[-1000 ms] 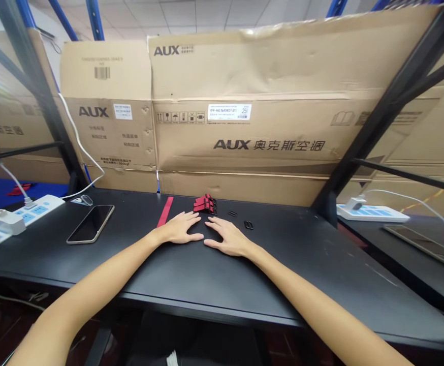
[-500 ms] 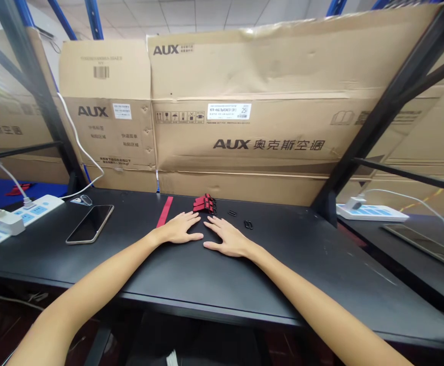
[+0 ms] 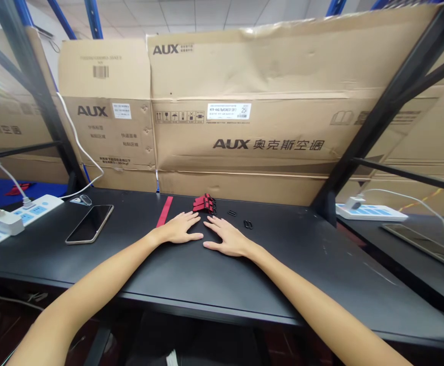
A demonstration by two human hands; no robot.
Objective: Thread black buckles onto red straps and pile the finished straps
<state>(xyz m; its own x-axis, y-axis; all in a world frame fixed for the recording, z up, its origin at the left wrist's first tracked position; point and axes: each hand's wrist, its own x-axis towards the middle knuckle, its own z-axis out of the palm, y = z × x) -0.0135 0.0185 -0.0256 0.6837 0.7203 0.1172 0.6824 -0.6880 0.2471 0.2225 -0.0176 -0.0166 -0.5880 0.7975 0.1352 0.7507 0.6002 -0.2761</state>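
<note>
My left hand (image 3: 179, 228) lies palm down on the black table (image 3: 176, 279), fingers stretched out and thumb apart. Just behind its wrist a flat red strap (image 3: 164, 211) reaches away toward the cardboard, its near end close to or partly behind the hand. My right hand (image 3: 227, 238) rests flat as well, with its fingers spread and nothing in them. Beyond both sets of fingertips sits a small bundle of red straps with black buckles (image 3: 204, 204). To the right of it are a small black slide buckle (image 3: 231, 213) and another black buckle piece (image 3: 248, 224).
A smartphone (image 3: 90, 224) lies at the left, beside a white power strip (image 3: 39, 209) with plugs and cables. Tall cardboard panels (image 3: 245, 71) stand along the back edge. Black metal posts (image 3: 374, 112) frame the table. Another power strip (image 3: 374, 212) is on the neighbouring table at right.
</note>
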